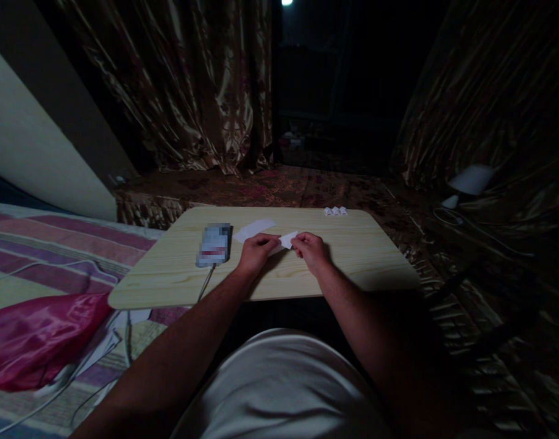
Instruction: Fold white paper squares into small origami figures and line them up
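Note:
Between my two hands is a small folded piece of white paper [287, 239], held just above the table. My left hand [256, 251] pinches its left side with thumb and fingers. At its right edge, my right hand [309, 249] is closed on the paper with the fingertips. Flat on the table behind my left hand lies a white paper strip [256, 228], partly covered by that hand. Several small folded white paper pieces [336, 211] sit in a row near the table's far right edge.
A phone-like device [214, 245], its screen blurred, lies left on the light wooden table [169, 286], with a cable running off the near edge. On the striped bed are a pink cloth bag [46, 335] and white cords. A white lamp [472, 179] stands right; curtains [192, 85] hang behind.

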`<state>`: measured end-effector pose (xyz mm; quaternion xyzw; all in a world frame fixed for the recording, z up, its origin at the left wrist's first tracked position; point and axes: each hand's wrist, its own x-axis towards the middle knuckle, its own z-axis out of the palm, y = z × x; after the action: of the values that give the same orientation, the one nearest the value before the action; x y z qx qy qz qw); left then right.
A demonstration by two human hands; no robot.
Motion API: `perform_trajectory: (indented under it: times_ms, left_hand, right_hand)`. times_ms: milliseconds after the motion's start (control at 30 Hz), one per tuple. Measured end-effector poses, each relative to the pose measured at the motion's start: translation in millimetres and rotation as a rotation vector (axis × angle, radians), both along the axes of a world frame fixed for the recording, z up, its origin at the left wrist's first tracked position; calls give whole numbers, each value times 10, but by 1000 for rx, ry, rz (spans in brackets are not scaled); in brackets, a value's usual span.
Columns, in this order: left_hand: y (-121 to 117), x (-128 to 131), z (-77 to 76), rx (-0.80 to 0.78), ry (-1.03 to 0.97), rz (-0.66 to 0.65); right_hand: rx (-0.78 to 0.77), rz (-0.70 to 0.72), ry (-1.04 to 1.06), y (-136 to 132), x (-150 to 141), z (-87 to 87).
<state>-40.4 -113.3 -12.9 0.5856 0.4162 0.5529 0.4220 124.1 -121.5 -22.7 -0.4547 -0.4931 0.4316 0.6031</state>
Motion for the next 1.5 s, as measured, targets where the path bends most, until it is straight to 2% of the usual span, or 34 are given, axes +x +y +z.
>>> perform_trajectory:
  times_ms: [300, 700, 967, 1167, 1300, 1500]
  left_hand:
    - [-32, 2, 22, -22, 53, 27]
    - [-58, 43, 23, -20, 26, 10]
    - [-86, 64, 22, 45, 69, 49]
    - [-79, 50, 5, 92, 104, 0]
    - [-75, 46, 13, 61, 94, -59]
    - [-86, 59, 17, 6, 68, -60]
  right_hand:
    - [17, 29, -24, -11, 1, 7]
    - [12, 65, -15, -24, -24, 17]
    - [3, 59, -36, -22, -37, 16]
    - [24, 57, -24, -27, -24, 52]
    - [23, 40, -24, -30, -21, 56]
    - [23, 53, -38, -33, -23, 44]
